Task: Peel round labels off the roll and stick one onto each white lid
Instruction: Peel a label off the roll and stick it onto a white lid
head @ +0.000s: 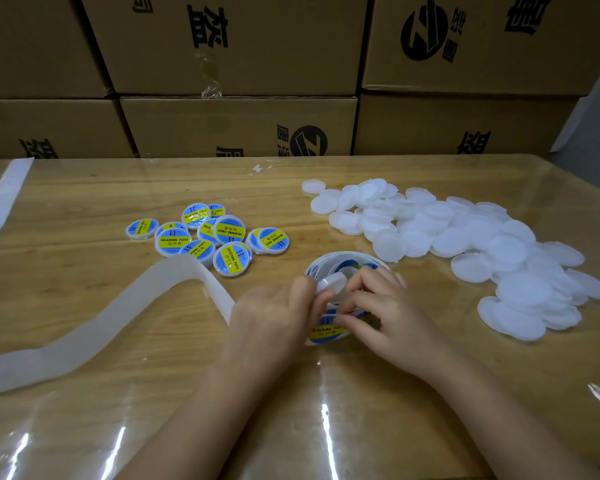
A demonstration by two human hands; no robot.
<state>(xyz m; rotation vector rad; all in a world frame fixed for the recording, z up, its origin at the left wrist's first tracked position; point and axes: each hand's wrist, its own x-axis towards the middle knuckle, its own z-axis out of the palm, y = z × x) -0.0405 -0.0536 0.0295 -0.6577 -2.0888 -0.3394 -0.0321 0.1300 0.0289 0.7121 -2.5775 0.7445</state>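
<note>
Several SOLDERING PASTE lids (pixel 229 232), blank lid (pixel 331 284) in hand (pixel 274 313)

You could read "SOLDERING PASTE" in black on the yellow band of the labelled lids (pixel 174 240), heaped left of the middle of the table (pixel 84 209), with "II" above it and small Chinese characters below. "SOLDERING" also showed on the label (pixel 325 332) at the near side of the roll (pixel 347 258). The cardboard boxes (pixel 239 112) behind the table's far edge carried big black Chinese characters, upside down, and a round black logo (pixel 308 142) with a Z-like stroke.
</note>
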